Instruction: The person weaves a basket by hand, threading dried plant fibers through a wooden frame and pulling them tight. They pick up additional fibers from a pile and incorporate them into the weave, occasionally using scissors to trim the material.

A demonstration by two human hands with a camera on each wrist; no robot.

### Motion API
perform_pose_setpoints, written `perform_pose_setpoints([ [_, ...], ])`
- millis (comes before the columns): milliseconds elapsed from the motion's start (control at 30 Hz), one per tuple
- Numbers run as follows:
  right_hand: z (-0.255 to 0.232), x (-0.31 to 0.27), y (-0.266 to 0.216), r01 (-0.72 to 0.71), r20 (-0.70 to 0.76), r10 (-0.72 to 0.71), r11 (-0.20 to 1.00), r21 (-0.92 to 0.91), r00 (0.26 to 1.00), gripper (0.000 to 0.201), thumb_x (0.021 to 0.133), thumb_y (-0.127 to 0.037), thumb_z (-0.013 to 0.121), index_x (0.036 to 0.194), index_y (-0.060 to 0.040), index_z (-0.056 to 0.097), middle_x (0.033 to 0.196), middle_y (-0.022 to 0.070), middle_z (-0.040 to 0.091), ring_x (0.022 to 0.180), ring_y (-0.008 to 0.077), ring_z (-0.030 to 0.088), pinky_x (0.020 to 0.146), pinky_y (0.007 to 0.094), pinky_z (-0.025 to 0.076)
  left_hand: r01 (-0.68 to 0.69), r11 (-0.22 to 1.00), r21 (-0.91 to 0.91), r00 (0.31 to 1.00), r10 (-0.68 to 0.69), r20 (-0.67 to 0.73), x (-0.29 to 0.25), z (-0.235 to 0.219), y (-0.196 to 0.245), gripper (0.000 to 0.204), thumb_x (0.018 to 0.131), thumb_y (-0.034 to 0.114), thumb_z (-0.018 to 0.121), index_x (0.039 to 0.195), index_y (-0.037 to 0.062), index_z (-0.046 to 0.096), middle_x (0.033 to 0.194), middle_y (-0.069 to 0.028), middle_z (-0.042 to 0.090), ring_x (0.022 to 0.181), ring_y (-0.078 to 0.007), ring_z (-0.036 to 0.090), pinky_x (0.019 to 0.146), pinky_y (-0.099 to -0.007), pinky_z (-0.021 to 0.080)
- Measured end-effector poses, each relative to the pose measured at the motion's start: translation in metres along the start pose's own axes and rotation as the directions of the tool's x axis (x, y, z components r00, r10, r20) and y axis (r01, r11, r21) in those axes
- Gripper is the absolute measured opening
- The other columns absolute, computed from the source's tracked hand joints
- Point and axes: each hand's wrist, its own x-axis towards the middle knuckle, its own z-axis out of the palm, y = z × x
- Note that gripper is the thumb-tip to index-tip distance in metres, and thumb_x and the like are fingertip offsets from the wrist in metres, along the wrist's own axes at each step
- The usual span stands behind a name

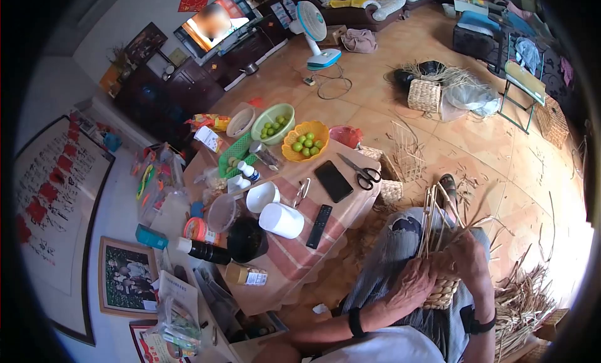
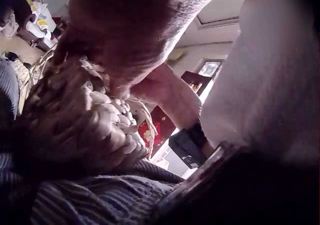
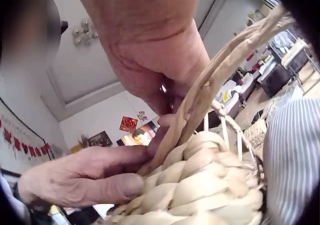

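Note:
A small woven straw basket (image 1: 441,294) is held on the person's lap, with bare upright stakes (image 1: 431,219) rising from its far side. The left hand (image 1: 416,278) grips the basket's near wall; in the right wrist view its thumb (image 3: 127,185) lies along the plaited side (image 3: 200,185). Over the rim, the right hand (image 1: 468,253) pinches a long twisted straw strand (image 3: 212,75), its fingertips close to the left fingers. Thick braided rows of the basket (image 2: 105,120) show in the left wrist view, beneath the left hand (image 2: 125,30).
Left of the knees stands a cluttered table (image 1: 332,250) with scissors (image 1: 360,172), a phone (image 1: 333,181), a remote (image 1: 319,226) and bowls of green fruit (image 1: 273,124). Loose straw (image 1: 523,300) lies on the floor at right. A finished-looking basket (image 1: 424,95) and a fan (image 1: 316,34) stand farther off.

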Motion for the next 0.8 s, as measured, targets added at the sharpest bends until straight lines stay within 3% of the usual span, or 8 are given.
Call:
perform_pose_setpoints([
  [67,0.0,0.006,-0.008,-0.004,0.035,0.013,0.969,-0.246,0.999,0.014,0.099,-0.004,0.067,0.112,0.0019,0.064,0.084,0.0125,0.072,0.069,0.0299,0.069,0.061,0.04,0.052,0.042,0.999,0.016,0.992,-0.044,0.119,0.004,-0.009,0.007,0.045,0.09,0.022,0.063,0.127,-0.0034,0.065,0.109,-0.0155,0.063,0.106,-0.0282,0.06,0.092,-0.0421,0.051],
  [167,0.007,0.003,-0.022,0.048,0.096,0.027,0.712,-0.7,0.995,0.015,0.094,-0.003,0.069,0.108,-0.0015,0.064,0.096,0.016,0.072,0.079,0.0383,0.068,0.072,0.0445,0.052,0.083,0.995,-0.062,0.993,-0.088,-0.076,0.008,-0.016,0.013,0.038,0.09,0.02,0.064,0.121,-0.0025,0.067,0.11,-0.0155,0.063,0.103,-0.0283,0.061,0.091,-0.042,0.051],
  [233,0.014,-0.016,-0.02,0.187,0.093,-0.176,0.651,-0.736,0.98,0.012,0.094,-0.006,0.068,0.105,-0.0048,0.064,0.103,0.0163,0.069,0.084,0.0382,0.066,0.078,0.0466,0.05,0.102,0.985,-0.137,0.995,-0.101,0.018,0.002,-0.006,0.011,0.035,0.09,0.017,0.064,0.12,-0.0011,0.066,0.11,-0.0163,0.064,0.102,-0.0306,0.061,0.091,-0.0428,0.051],
  [300,0.025,-0.026,-0.031,0.164,0.105,-0.129,0.642,-0.749,0.986,0.009,0.094,-0.008,0.064,0.102,-0.0098,0.063,0.113,0.0166,0.061,0.093,0.0374,0.06,0.087,0.0496,0.045,0.103,0.971,-0.216,0.994,-0.096,0.042,-0.002,0.001,0.005,0.032,0.089,0.014,0.065,0.118,0.0,0.066,0.111,-0.0171,0.064,0.101,-0.0333,0.062,0.091,-0.0442,0.052],
  [400,0.038,-0.023,-0.035,0.258,-0.062,-0.425,0.653,-0.712,0.903,0.002,0.094,-0.009,0.063,0.094,-0.007,0.064,0.077,0.0163,0.062,0.068,0.0402,0.062,0.063,0.0505,0.045,0.085,0.913,-0.399,0.996,-0.084,0.019,0.002,-0.001,-0.005,0.028,0.091,0.011,0.066,0.117,0.0013,0.065,0.112,-0.0178,0.065,0.101,-0.0363,0.064,0.091,-0.0465,0.052],
  [500,0.029,-0.017,-0.022,0.191,0.045,-0.229,0.671,-0.716,0.972,0.005,0.095,-0.007,0.064,0.1,-0.0062,0.063,0.081,0.0183,0.064,0.069,0.0403,0.065,0.062,0.0499,0.047,0.091,0.824,-0.56,0.993,-0.033,0.114,0.013,-0.015,-0.017,0.028,0.094,0.012,0.066,0.121,0.0031,0.066,0.112,-0.0168,0.066,0.105,-0.0351,0.065,0.096,-0.0469,0.05],
  [667,0.031,-0.027,-0.021,0.097,-0.053,-0.156,0.809,-0.58,0.986,0.014,0.097,-0.007,0.069,0.109,-0.0045,0.064,0.088,0.0191,0.07,0.076,0.0415,0.071,0.065,0.0483,0.054,-0.068,0.814,-0.577,0.992,0.114,0.044,0.011,-0.016,-0.033,0.038,0.084,0.015,0.077,0.121,0.0074,0.067,0.11,-0.0151,0.069,0.104,-0.0374,0.069,0.089,-0.0502,0.054],
  [800,0.029,-0.043,-0.026,0.094,-0.102,-0.142,0.921,-0.378,0.985,0.029,0.096,-0.004,0.073,0.124,-0.0052,0.065,0.093,0.0176,0.075,0.084,0.0373,0.077,0.071,0.0451,0.059,0.014,0.797,-0.603,0.969,0.139,0.206,0.009,-0.017,-0.044,0.047,0.086,0.02,0.081,0.13,0.0129,0.069,0.121,-0.0128,0.069,0.113,-0.0332,0.069,0.1,-0.0487,0.05],
])
